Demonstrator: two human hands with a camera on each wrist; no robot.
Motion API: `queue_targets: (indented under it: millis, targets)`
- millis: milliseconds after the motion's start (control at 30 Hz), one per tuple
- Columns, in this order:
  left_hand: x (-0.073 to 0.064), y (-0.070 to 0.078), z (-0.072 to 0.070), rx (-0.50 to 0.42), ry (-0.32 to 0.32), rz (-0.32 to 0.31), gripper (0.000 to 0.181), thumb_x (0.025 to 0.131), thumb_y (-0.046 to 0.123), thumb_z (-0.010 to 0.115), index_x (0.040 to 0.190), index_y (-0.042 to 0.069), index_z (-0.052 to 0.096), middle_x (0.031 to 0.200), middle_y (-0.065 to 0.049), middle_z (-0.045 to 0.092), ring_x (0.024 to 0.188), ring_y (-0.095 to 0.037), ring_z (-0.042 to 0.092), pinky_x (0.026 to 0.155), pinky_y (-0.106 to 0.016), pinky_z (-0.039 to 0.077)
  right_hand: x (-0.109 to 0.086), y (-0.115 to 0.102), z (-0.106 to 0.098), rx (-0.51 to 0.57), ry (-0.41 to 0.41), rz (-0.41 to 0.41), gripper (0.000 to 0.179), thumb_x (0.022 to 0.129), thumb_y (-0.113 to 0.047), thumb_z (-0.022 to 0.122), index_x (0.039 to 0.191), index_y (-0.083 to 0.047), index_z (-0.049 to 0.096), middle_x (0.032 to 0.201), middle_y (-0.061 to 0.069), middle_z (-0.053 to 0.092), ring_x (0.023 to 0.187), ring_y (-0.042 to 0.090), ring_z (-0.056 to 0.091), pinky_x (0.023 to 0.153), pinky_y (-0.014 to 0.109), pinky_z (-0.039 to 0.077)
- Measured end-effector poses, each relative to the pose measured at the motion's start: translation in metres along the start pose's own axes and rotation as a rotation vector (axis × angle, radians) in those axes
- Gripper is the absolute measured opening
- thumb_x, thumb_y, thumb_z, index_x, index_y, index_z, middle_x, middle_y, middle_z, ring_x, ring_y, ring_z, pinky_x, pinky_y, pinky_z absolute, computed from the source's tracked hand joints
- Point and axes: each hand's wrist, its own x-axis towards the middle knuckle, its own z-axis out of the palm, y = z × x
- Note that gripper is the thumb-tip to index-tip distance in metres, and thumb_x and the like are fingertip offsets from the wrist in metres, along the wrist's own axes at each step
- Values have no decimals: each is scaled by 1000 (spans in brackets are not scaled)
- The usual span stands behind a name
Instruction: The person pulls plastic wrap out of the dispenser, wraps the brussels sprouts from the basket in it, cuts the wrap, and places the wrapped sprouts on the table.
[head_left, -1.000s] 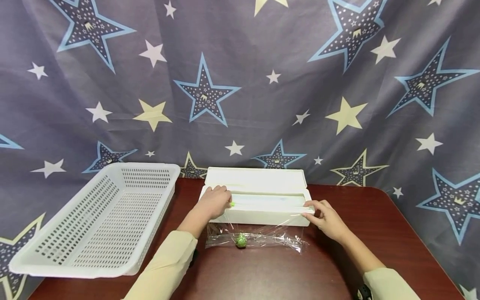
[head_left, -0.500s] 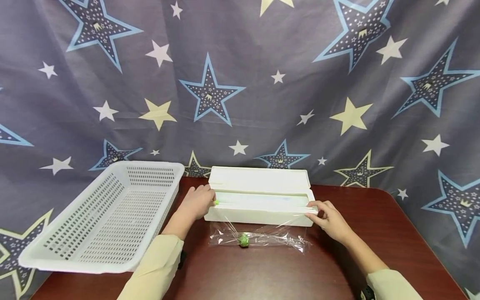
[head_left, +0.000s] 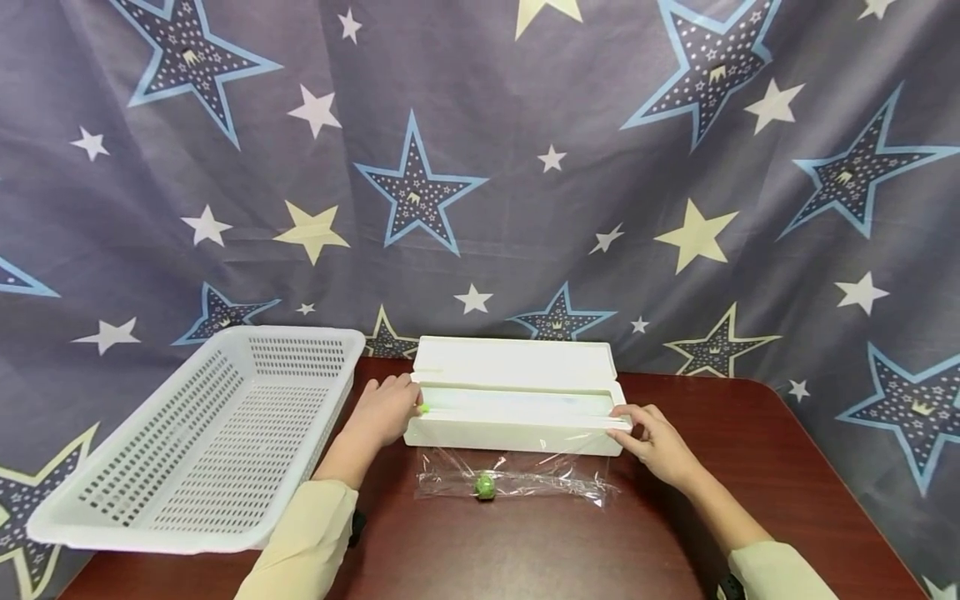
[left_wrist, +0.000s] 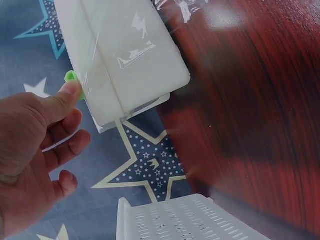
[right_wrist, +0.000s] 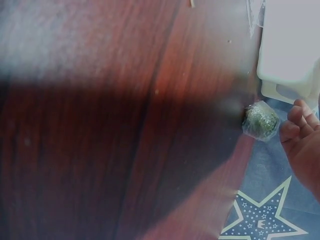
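A white cling film dispenser box (head_left: 517, 433) lies with its lid (head_left: 517, 363) raised. Clear cling film (head_left: 540, 475) drapes from its front onto the table, over a small green round item (head_left: 484, 486) whose kind I cannot tell. My left hand (head_left: 386, 410) is at the box's left end. In the left wrist view its thumb and finger pinch the bright green slide cutter (left_wrist: 72, 77). My right hand (head_left: 656, 440) grips the box's front right corner, thumb on the front and fingers on top. Beside that hand, a film-wrapped green ball (right_wrist: 261, 121) shows in the right wrist view.
A large white perforated plastic basket (head_left: 337, 417) stands on the left of the dark red-brown table (head_left: 540, 554). Behind the table hangs a grey curtain (head_left: 525, 242) with a star pattern.
My left hand has slid leftward along the box's front edge with the green slide cutter, reaching the left end. My right hand stays on the right corner.
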Motion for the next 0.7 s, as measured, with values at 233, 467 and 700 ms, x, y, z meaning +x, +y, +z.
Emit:
queue_targets:
  millis: [233,467,700]
  targets:
    - [-1,-3,1,1,13,7,11,84,23,66,86,15,57,92,-1,54,90,-22,52,75,-42,37,1,-1,0,-9,-4,4,23,83,-22,71,104,-19,61,86,4,45,59,7,39,50,21,38]
    - [-2,-5,2,25,27,12,12,84,23,66,86,16,57,91,-1,53,89,-22,52,74,-42,37,2,-2,0,-8,-11,7,24,83,-23,70,105,-19,61,86,5,46,61,8,39,52,21,38]
    - [-4,-8,2,17,43,17,11,85,23,66,87,15,57,89,0,52,88,-22,52,74,-41,37,1,-1,-1,-14,-1,1,23,83,-22,70,104,-18,61,85,5,45,60,6,39,52,21,38]
